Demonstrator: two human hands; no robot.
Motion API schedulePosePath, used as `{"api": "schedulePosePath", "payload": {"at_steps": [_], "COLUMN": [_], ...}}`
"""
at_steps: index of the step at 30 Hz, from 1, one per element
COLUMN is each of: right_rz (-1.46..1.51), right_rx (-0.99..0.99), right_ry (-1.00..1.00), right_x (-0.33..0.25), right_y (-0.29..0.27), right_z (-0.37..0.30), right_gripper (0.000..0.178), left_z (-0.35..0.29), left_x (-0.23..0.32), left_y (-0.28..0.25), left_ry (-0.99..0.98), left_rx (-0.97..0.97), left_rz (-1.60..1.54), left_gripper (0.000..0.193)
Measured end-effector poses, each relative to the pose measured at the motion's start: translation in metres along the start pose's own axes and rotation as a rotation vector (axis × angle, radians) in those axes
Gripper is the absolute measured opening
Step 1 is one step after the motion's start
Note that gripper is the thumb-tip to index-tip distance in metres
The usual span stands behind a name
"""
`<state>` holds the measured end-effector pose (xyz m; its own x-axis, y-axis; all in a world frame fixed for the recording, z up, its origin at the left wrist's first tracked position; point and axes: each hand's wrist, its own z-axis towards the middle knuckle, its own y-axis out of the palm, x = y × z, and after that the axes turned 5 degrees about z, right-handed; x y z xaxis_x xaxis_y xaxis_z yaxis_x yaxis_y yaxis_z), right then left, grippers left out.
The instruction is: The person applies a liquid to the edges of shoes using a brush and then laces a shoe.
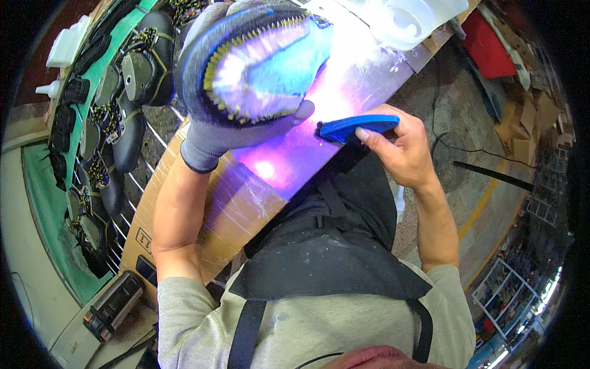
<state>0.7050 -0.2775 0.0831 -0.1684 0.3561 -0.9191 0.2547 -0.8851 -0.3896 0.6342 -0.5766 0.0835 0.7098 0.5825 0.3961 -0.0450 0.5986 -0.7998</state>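
My left hand [246,132], in a grey knitted glove, grips a dark shoe upper [200,67] with its underside turned up toward me. Yellow stitching runs around the edge of that underside, and blue and violet light falls across its middle. My bare right hand [407,150] is closed around a blue-handled brush [369,125], thumb on the near side. Dark bristles show at the brush's left end, close to the gloved thumb but apart from the shoe upper. Below both hands lies a shiny, brightly lit worktop [359,92].
A clear plastic bowl [402,27] stands at the worktop's far end. On the left, a rack holds several dark shoe uppers [150,58], with a white bottle [48,89] beyond. Cardboard [236,237] covers the near worktop. A cable [485,150] hangs at right.
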Motion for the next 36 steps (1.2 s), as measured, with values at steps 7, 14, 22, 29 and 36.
{"api": "schedulePosePath", "payload": {"at_steps": [7,14,22,29,36], "right_rz": [0.82,0.69,-0.664,-0.363,0.26], "right_rx": [0.144,0.544,0.38,0.338,0.487], "right_ry": [0.281,-0.047,-0.143,-0.01,0.083], "right_x": [0.019,0.027,0.016,0.026,0.053], "right_y": [-0.006,-0.107,-0.121,-0.128,-0.139], "right_z": [-0.019,0.038,0.111,0.116,0.096], "right_gripper": [0.025,0.026,0.023,0.02,0.023], "left_z": [-0.022,-0.045,-0.035,-0.066,-0.068], "left_x": [0.004,-0.012,0.0,0.008,0.007], "left_y": [-0.01,0.026,0.014,0.015,-0.001], "left_ry": [0.272,0.182,0.058,-0.021,0.054], "left_rx": [0.166,0.351,0.198,0.191,0.167], "left_rz": [0.157,-0.03,-0.062,-0.071,0.093], "left_gripper": [0.072,0.106,0.112,0.101,0.099]}}
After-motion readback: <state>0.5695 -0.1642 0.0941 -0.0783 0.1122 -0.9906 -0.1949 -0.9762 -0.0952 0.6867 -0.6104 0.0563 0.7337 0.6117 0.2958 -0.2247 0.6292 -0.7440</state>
